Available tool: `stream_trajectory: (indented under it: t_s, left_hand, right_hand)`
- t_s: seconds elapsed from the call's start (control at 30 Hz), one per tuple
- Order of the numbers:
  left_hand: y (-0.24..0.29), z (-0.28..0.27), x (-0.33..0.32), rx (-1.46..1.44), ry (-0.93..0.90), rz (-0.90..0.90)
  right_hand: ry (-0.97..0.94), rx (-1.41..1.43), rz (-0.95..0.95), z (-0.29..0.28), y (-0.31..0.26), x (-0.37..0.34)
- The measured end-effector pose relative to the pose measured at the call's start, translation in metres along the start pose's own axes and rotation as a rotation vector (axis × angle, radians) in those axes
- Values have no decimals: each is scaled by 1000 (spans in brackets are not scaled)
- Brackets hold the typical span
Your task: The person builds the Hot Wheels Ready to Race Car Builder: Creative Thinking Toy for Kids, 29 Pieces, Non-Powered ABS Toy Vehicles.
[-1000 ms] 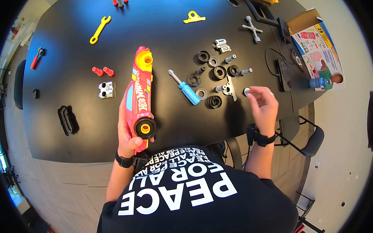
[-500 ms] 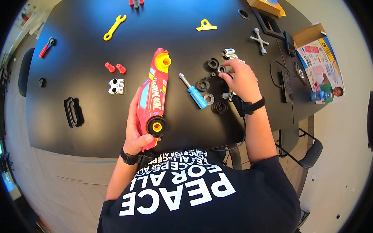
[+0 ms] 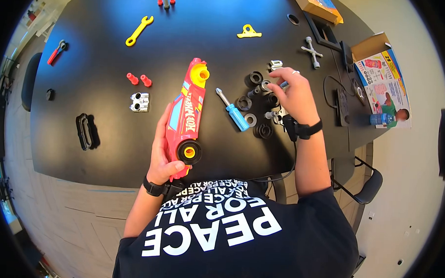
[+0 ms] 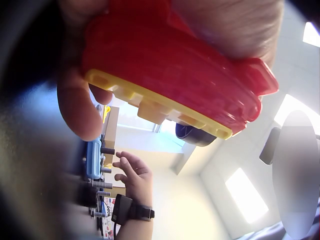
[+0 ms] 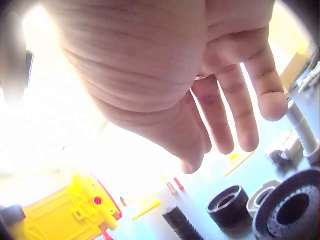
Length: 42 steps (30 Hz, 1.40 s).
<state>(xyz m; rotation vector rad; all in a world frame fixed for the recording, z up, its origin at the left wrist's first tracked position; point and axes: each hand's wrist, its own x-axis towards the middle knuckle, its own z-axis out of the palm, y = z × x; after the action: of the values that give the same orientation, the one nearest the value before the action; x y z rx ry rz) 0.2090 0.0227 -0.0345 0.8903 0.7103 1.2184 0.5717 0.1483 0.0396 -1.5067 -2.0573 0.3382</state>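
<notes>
My left hand (image 3: 164,154) grips the rear of a red Hot Wheels toy car (image 3: 185,113), its nose pointing away from me. One black wheel (image 3: 189,152) is on the near end; a bare yellow hub (image 3: 201,74) shows at the far end. Its yellow underside (image 5: 70,212) appears in the right wrist view. My right hand (image 3: 293,95) hovers over a cluster of wheels and bolts, fingers loosely extended and nothing between them. A grey ring (image 3: 266,85) lies below its fingertips in the head view. Close under that hand are a black wheel (image 5: 292,207) and a dark threaded bolt (image 5: 181,223).
A blue screwdriver (image 3: 238,116) lies between car and cluster. Leftward are red bolts (image 3: 145,81), a silver engine piece (image 3: 139,102) and a black frame-shaped part (image 3: 84,131). Farther off are a yellow wrench (image 3: 139,30), yellow bracket (image 3: 249,31), grey cross wrench (image 3: 312,52) and printed box (image 3: 388,91).
My right hand has moved forward and left, from beside the cluster to over it. The small pale round piece seen at its fingertips no longer shows there. My left hand still holds the car.
</notes>
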Motion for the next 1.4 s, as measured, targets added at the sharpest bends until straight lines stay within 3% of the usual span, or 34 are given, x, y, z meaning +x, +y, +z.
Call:
stream_trajectory:
  t_s: [0.1,0.17,0.3,0.37,0.57,0.67,0.9,0.97,1.07,1.13,1.17,1.23,1.4]
  left_hand:
    - [0,1,0,-11,7,-6]
    - [1,1,0,-2,9,-4]
    - [1,1,0,-4,8,-9]
    - [1,1,0,-6,-4,-10]
    - [-7,-3,4,58,4,30]
    - [-9,-7,3,73,-2,34]
    - [3,1,-1,-3,-33,46]
    - [4,3,-2,-19,-25,43]
    - [3,3,0,-17,-29,63]
    - [4,3,-1,-28,-39,52]
    - [4,3,-1,-28,-37,52]
    - [4,4,0,-40,-32,42]
    - [9,8,1,-27,-39,32]
  right_hand:
    - [47,64,-41,-22,-3,-7]
    - [128,109,108,-31,1,-18]
    - [174,119,182,-32,-13,-45]
    - [199,209,113,-18,-28,-57]
    - [-3,194,-12,30,-73,-69]
    - [-87,-85,-101,49,-69,-56]
    - [-332,-242,-74,58,-61,-34]
    - [-314,-243,-90,57,-65,-33]
    - [-245,-124,-126,48,-67,-32]
    - [-167,174,-51,24,-85,-30]
    - [-168,174,-52,18,-92,-31]
    - [-165,694,102,10,-104,-37]
    - [-233,1033,96,19,-117,-52]
